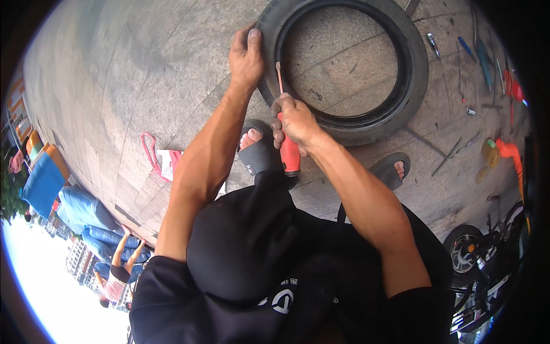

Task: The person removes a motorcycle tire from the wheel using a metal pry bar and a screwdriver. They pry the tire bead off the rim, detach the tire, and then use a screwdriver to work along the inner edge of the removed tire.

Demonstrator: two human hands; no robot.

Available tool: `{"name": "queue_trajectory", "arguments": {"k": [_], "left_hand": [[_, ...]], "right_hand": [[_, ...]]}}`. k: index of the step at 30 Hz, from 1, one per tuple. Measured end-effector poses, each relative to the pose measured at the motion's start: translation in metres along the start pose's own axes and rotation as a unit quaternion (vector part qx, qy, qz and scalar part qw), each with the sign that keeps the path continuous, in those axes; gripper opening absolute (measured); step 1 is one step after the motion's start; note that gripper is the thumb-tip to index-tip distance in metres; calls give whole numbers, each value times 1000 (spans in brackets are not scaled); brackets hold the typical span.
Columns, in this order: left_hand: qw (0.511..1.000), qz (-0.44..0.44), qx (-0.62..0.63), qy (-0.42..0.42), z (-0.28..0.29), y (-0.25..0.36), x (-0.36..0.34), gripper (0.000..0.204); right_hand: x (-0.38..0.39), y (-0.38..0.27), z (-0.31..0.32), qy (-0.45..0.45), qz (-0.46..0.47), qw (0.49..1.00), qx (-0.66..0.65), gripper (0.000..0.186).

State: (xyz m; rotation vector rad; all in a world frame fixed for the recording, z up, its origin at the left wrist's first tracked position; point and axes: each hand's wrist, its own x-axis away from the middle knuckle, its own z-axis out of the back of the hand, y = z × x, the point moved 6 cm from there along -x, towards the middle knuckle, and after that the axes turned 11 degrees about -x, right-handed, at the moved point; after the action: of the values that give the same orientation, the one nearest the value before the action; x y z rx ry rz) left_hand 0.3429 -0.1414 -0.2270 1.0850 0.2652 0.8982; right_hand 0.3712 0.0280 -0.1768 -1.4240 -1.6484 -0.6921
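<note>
A black rubber tyre (421,54) lies or leans on the paved ground in front of me, its top cut off by the view's edge. My left hand (246,60) grips the tyre's left side, thumb on the outside and fingers partly hidden behind the rubber. In my right hand (295,120) is a flat-blade screwdriver (291,157) with a red handle, fingers wrapped round it near the shaft. Its metal blade points up and away from me, with the tip against or just over the tyre's inner left edge; I cannot tell whether it touches.
Hand tools lie at the right, among them a blue-handled tool (465,46) and a small metal socket (471,111). An orange tool (509,150) is farther right. A motorbike wheel (463,252) stands lower right. A red-and-white bag (166,163) lies left of my feet. People sit at far left.
</note>
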Motion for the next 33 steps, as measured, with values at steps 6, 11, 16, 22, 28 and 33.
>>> {"name": "queue_trajectory", "arguments": {"k": [6,11,16,22,28,33], "left_hand": [[999,32,31,-12,-2,-6,0,40],[1000,0,2,1,1,3,4,39],[999,26,17,-7,0,1,5,38],[999,5,-31,-12,1,7,0,36],[999,14,25,-14,-2,3,4,38],[1000,2,5,-5,0,2,4,39]], "right_hand": [[-15,10,-2,28,47,998,-14,43],[-16,11,-4,3,54,997,-51,43],[-27,-42,-9,43,127,991,-32,42],[-20,-33,-5,30,70,997,23,42],[-4,5,-1,23,39,999,9,46],[-12,-13,-3,-5,97,995,-22,45]]}}
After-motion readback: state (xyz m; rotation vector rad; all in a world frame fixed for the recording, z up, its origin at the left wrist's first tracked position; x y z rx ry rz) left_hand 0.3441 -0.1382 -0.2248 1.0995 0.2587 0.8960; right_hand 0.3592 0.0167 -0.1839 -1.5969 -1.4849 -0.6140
